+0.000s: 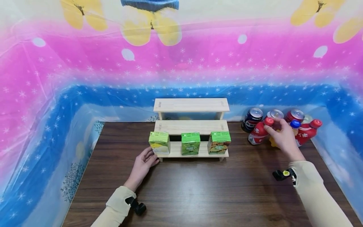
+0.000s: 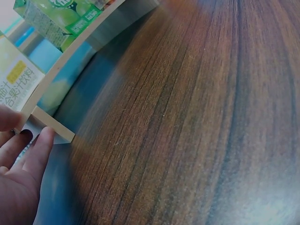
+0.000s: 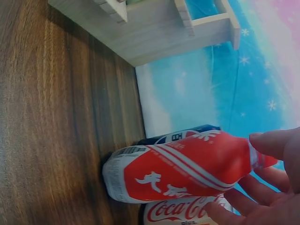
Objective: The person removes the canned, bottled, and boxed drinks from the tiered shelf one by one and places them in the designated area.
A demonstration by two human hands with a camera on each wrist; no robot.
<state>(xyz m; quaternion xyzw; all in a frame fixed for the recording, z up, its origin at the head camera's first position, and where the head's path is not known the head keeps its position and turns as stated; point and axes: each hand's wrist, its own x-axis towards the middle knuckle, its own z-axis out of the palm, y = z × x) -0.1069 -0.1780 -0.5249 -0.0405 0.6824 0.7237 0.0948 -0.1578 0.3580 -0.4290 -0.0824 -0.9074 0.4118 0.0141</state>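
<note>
A three-step wooden shelf (image 1: 190, 126) stands at the table's back edge. Three green drink cartons line its lowest step: a yellow-green carton (image 1: 159, 142), a green carton (image 1: 190, 143) and a green-brown carton (image 1: 219, 142). My left hand (image 1: 143, 164) holds the front left corner of that step, with the thumb (image 2: 8, 118) at its edge and fingers by the leg. At the right, my right hand (image 1: 283, 138) pinches a red bottle (image 3: 187, 166) at its neck, just under the cap. Whether the bottle's base touches the table cannot be made out.
Close around the red bottle stand a dark blue can (image 1: 252, 119), a silver-topped can (image 1: 275, 114), a red can (image 1: 295, 115), a blue-capped bottle (image 1: 295, 124) and another red bottle (image 1: 307, 132). A patterned cloth (image 1: 181, 72) hangs behind the brown table (image 1: 193, 192).
</note>
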